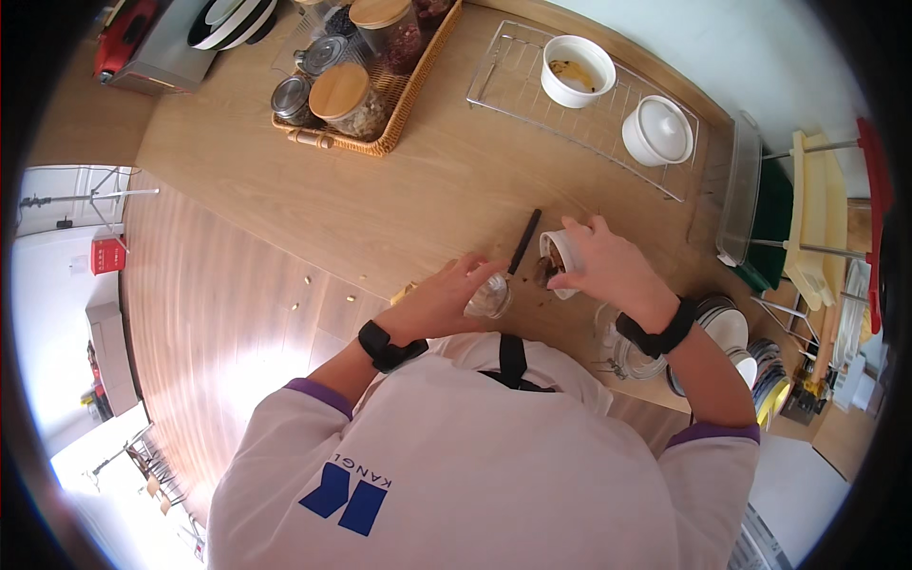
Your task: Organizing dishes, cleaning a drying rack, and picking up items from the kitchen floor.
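My left hand grips a small transparent container close to the front of my shirt. In my right hand is a white round pot, tipped on its side with its mouth towards the left. Dark brown dried bits show at that mouth, and some crumbs lie on the wooden table beneath. Between the two hands a slim black stick rests on the table. The container's contents cannot be made out.
A wicker tray of lidded jars stands at the back left. On a wire rack sit an uncovered white ramekin and a lidded one. Stacked plates and glassware crowd my right forearm.
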Demonstrator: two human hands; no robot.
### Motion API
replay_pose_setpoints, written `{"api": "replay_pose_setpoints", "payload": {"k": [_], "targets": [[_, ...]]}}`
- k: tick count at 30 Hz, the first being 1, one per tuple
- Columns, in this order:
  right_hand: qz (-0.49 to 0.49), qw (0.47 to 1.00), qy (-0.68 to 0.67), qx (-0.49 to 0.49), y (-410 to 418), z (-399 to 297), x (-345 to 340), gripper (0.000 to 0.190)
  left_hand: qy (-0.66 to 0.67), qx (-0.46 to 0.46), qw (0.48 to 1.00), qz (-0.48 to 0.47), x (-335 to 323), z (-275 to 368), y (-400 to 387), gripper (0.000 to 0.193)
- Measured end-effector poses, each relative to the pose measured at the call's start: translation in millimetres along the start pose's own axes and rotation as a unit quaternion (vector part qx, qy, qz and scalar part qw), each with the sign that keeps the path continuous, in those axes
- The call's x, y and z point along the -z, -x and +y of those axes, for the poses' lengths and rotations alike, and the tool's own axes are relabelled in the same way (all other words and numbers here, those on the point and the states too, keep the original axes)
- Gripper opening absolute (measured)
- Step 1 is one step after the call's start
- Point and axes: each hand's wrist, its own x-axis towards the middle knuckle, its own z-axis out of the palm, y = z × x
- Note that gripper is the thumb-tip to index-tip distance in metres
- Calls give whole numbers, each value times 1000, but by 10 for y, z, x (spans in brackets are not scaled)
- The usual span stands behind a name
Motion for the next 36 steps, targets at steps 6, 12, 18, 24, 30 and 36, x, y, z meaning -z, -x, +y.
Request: {"api": "replay_pose_setpoints", "payload": {"k": [6,12,18,24,30,36], "targets": [[-55,998,-27,-4,-148,157,-19,64,42,-6,999,18,-27,-69,-42,67],[-115,962,-238,-72,-172,520,176,48,83,-4,995,56,75,-98,-129,62],[-143,885,-433,-98,-112,724,230,42,83,0,994,67,166,-96,-171,64],[-141,845,-504,-113,-120,962,125,39,44,5,994,95,251,-131,-201,69],[-141,832,-518,-137,-166,912,132,38,-6,-10,993,119,292,-155,-224,72],[-136,862,-467,-142,-251,968,64,38,-39,-21,988,145,332,-262,-247,72]]}}
